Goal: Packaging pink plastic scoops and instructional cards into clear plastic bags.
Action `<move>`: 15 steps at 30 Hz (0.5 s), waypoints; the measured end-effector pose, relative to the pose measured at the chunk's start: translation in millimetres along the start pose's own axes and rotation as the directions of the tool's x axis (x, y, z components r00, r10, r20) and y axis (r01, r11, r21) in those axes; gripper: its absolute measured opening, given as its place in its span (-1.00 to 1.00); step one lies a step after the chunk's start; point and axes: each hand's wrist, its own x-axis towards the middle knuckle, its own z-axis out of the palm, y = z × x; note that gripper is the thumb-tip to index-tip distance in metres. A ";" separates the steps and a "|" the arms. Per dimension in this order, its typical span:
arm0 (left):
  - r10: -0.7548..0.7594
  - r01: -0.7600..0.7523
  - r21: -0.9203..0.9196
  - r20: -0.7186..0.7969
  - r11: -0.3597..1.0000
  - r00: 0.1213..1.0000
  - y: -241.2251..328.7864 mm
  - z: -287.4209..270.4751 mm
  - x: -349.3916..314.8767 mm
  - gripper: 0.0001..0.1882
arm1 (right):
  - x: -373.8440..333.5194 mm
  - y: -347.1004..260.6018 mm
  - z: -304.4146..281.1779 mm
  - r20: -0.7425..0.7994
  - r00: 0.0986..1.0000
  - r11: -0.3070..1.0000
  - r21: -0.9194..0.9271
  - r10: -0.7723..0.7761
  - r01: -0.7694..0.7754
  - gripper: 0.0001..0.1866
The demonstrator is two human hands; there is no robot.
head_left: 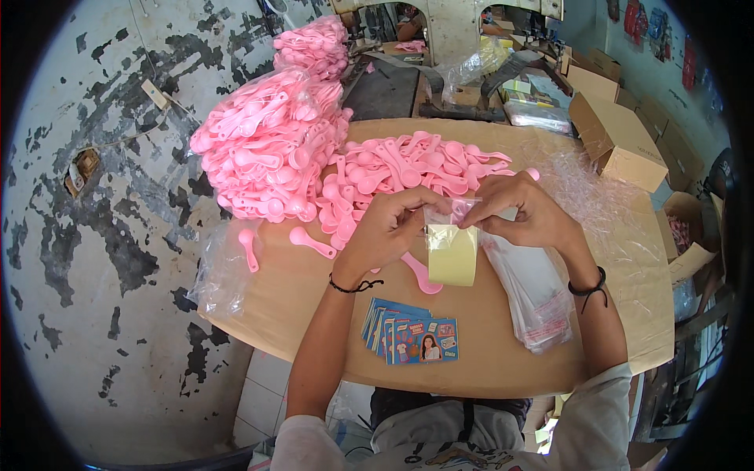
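Note:
Both hands hold a small clear plastic bag over the middle of the table, with a pale yellow card hanging in its lower part. My left hand pinches the bag's upper left edge. At the upper right edge, the fingers of my right hand are closed on the same bag. A pink measuring spoon lies just left of the yellow card. Beneath the right wrist is a stack of flat clear plastic bags. Blue printed cards lie fanned out nearer to me.
A heap of loose pink spoons spreads beyond my hands. Bulging clear sacks of pink spoons stand at the left by a peeling wall. Brown paper covers the table. Crumpled plastic and a cardboard box are at the right.

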 end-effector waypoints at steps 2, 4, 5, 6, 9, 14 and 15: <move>-0.059 0.059 -0.025 0.015 0.998 0.998 2.3 0.0 0.7 -0.72 | -0.8 -0.5 -1.1 0.010 1.000 1.000 -0.005 0.006 -0.006 -0.73; -0.090 0.091 -0.028 0.041 0.995 0.995 1.9 -1.3 0.4 -0.71 | -0.8 -0.2 -0.8 0.012 1.000 1.000 0.004 0.016 -0.016 -0.74; -0.089 0.090 -0.027 0.038 0.996 0.995 2.2 -1.5 0.3 -0.71 | -0.6 0.1 -0.6 0.014 1.000 1.000 0.003 0.013 -0.013 -0.74; -0.112 0.116 -0.104 0.043 0.988 0.993 3.8 -1.5 -0.1 -0.73 | -0.3 -0.5 -0.6 0.015 1.000 1.000 -0.008 0.016 -0.016 -0.74; -0.138 0.148 -0.273 0.058 0.951 0.989 5.2 -3.7 -0.5 -0.80 | -0.2 0.3 0.1 0.023 1.000 0.999 -0.029 0.019 -0.019 -0.73; -0.048 0.046 -0.112 -0.020 0.993 0.999 2.7 4.2 -2.2 -0.91 | 2.2 -6.5 0.5 0.036 0.998 0.997 -0.060 0.043 -0.041 -0.80; -0.131 0.126 -0.139 -0.032 0.982 0.991 9.2 4.8 -0.7 -0.86 | 0.7 -4.3 -4.3 0.021 1.000 0.992 -0.127 -0.003 0.005 -0.86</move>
